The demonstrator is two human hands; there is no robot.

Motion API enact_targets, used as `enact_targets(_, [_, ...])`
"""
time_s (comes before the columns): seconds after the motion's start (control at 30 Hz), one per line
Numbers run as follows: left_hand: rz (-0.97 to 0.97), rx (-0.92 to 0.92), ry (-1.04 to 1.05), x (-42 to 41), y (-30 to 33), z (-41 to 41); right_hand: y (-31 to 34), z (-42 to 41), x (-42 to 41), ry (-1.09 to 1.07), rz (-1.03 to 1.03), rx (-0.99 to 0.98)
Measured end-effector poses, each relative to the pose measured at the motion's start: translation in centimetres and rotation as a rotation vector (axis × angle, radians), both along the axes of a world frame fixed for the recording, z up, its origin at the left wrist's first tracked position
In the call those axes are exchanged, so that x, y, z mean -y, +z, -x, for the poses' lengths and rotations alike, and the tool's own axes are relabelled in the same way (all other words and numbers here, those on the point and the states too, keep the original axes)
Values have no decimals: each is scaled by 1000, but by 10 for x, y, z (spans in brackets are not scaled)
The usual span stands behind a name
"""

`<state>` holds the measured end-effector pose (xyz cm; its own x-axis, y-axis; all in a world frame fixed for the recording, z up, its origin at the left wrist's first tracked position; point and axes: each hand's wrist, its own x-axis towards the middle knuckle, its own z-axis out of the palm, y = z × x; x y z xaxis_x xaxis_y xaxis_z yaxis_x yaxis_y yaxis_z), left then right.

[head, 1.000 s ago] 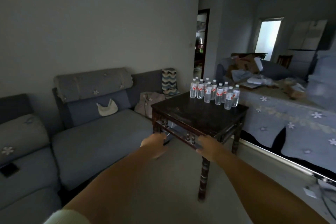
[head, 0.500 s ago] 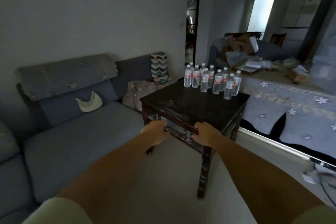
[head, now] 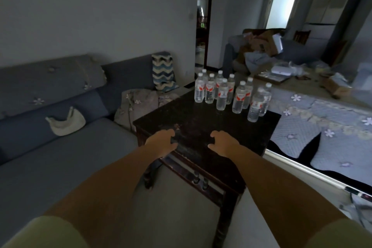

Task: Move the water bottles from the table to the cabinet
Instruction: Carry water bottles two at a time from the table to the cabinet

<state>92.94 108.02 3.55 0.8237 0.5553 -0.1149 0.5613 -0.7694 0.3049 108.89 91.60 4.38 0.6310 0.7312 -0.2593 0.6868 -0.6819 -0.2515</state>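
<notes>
- Dark wooden table (head: 201, 127) at frame centre; worn top, bare in its near half.
- Water bottles (head: 231, 94) clustered upright at the table's far right corner, near that edge.
- Left hand (head: 161, 143) and right hand (head: 223, 143) over the near edge, fingers loosely curled, grasping nothing.
- Grey sofa (head: 60, 137) at left, touching the table's left side; pale floor (head: 181, 217) open below.
- Floral bedspread (head: 322, 123) at right.

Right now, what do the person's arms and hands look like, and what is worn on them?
Both hands are bare: the left hand and right hand wear no gloves, rings or watch that can be seen. The forearms are uncovered. Short, pale yellow-green sleeves show at the bottom corners.
</notes>
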Motion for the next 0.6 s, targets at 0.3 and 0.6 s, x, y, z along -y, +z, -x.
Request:
enact_targets(0.3, [23,-16,-90,-83,-28,-110,-33,-94,-72,-130,14,-33])
enact_targets(0.6, [131,-37,-160,-214,-67,-234,-61,-180,-162,-296,-15,-90])
